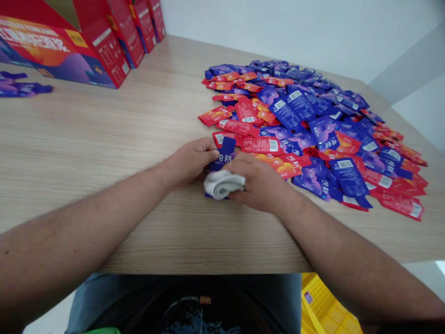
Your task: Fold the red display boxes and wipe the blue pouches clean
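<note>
While reaching in from the bottom corners, left hand [187, 162] and right hand [260, 181] close together near the front edge of the surface [104, 139], almost meeting. Left hand curled, fingertips against a blue sachet [225, 152]; clamped or merely touching, impossible to tell. Right hand arched over a rolled white cloth [222, 184], fingers partly hidden, grip unclear. Lower part of the sachet buried beneath the cloth, print hard to make out. Just beyond, a sprawling heap of red and blue sachets [313, 134] across the right side. Upper left, red cartons [62, 51] cut off by the frame; at the left edge, purple sachets [21, 84], also cut off. Lower right, a yellow crate [330, 301], partly out of view.
</note>
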A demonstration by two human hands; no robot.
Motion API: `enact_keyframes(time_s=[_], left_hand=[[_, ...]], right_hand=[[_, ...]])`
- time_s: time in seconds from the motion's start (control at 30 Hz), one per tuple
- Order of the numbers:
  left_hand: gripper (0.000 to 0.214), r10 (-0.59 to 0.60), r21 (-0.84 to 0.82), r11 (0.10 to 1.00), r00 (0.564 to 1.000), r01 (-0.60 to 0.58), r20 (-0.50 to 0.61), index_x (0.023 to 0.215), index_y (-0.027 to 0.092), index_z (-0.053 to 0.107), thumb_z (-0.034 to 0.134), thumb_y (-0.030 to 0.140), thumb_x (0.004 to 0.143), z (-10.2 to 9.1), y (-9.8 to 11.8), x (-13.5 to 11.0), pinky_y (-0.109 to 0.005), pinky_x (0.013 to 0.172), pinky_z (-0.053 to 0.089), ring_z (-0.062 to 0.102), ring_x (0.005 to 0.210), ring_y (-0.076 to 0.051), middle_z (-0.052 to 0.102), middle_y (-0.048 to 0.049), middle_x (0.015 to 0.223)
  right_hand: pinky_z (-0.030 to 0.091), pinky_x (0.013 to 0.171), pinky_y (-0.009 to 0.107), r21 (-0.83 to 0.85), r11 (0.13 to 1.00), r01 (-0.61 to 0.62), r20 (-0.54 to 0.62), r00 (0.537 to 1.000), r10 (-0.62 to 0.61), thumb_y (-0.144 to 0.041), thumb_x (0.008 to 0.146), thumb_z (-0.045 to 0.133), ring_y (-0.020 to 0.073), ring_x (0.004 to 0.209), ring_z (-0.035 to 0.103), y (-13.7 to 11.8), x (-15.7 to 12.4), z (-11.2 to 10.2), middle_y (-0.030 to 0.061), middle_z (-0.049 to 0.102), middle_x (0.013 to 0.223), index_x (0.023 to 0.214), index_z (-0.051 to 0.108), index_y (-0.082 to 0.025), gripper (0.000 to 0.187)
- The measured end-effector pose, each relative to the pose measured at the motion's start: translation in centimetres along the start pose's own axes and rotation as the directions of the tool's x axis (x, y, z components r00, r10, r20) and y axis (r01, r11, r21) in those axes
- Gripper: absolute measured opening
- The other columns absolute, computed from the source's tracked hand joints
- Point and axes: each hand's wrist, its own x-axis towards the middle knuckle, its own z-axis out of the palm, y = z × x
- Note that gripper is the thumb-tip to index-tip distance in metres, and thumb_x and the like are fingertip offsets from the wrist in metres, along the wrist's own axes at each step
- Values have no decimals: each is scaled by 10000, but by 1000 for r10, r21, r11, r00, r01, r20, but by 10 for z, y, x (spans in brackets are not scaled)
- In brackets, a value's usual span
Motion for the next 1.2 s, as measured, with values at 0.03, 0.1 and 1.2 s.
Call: enact_keyframes(time_s=[0.03,0.1,1.2], left_hand=[[128,6,-3,1000,1000,-6,-4,752,195,479,545,136,845,0,0,0,-187,422,377,444,449,-94,472,41,561],[127,2,-22,1000,1000,-2,-7,757,199,478,536,135,850,1,0,0,-197,426,399,457,454,-100,482,39,571],[109,17,138,990,994,-31,105,791,198,484,538,194,885,-2,0,-2,-189,455,374,447,474,-90,498,43,601]], right_hand=[[493,826,343,16,999,43,73,996,-44,-164,778,736,227,953,593,-1,0,0,48,645,996,1019,642,-210,262],[491,827,345,-1,1000,28,62,998,-28,-169,791,729,229,955,593,-1,-1,-1,53,644,997,1017,642,-206,245],[471,773,372,-36,989,-143,-250,959,130,-388,873,684,250,881,599,18,2,-12,59,664,924,984,668,-212,209]])
